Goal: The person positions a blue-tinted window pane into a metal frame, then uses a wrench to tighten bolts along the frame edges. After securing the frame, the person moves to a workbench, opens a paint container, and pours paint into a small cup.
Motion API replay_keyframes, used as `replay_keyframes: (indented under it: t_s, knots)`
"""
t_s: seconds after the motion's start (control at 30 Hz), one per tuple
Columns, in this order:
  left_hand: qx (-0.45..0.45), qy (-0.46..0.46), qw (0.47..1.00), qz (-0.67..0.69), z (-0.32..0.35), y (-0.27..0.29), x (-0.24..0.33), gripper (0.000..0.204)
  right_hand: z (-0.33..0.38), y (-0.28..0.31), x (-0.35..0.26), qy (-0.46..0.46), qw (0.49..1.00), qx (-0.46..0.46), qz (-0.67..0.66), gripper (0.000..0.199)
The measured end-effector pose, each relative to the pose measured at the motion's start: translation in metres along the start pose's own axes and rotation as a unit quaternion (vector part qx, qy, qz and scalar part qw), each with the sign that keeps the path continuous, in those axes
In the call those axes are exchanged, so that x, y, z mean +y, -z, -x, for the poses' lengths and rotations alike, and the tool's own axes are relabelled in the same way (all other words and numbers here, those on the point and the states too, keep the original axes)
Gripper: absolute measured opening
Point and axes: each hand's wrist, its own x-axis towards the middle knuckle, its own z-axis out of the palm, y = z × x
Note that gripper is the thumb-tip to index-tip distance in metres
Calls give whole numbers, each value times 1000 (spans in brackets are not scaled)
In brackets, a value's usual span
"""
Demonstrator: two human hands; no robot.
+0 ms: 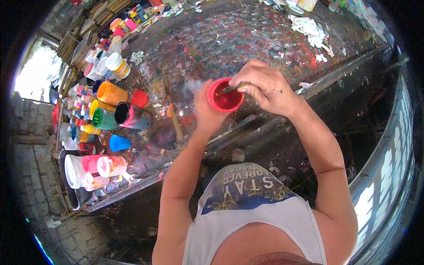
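A red tub (225, 107) with red paint inside is tilted toward me above the near edge of the table. My left hand (206, 108) is wrapped round the tub's left side. Over its rim, on the right, my right hand (263, 87) pinches a thin stick-like tool (230, 88) that dips into the tub. The tool's lower end is inside the tub, and I cannot make out its exact kind.
Paint-stained table (194, 48) spreads ahead. At left stand an orange tub (112, 92), a green tub (104, 119), a black-rimmed pink container (132, 116), a blue cup (119, 142) and several white tubs (115, 62). A flat wooden stick (176, 123) and crumpled white rags (309, 31) lie there.
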Motion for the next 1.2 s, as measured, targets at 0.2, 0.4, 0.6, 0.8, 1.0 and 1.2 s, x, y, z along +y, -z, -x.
replay_keyframes:
  t_s: [0.2,0.4,0.6,0.8,1.0,1.2]
  knots:
    - [35,-30,998,43,-25,6,20,96,14,34,-6,12,998,54,1,15]
    - [28,-83,996,-21,-21,-8,36,101,35,47,-11,108,985,80,108,23]
    - [49,-86,994,-44,-8,-29,45,101,77,34,-16,-76,986,136,66,18]
    - [64,-101,992,-44,1,-38,42,101,90,16,-22,-332,852,359,-188,17]
    - [67,-46,997,-15,9,-25,45,94,84,34,-27,-304,850,393,-175,16]
    - [43,53,985,159,15,-13,45,88,56,7,-50,-154,960,233,-1,18]
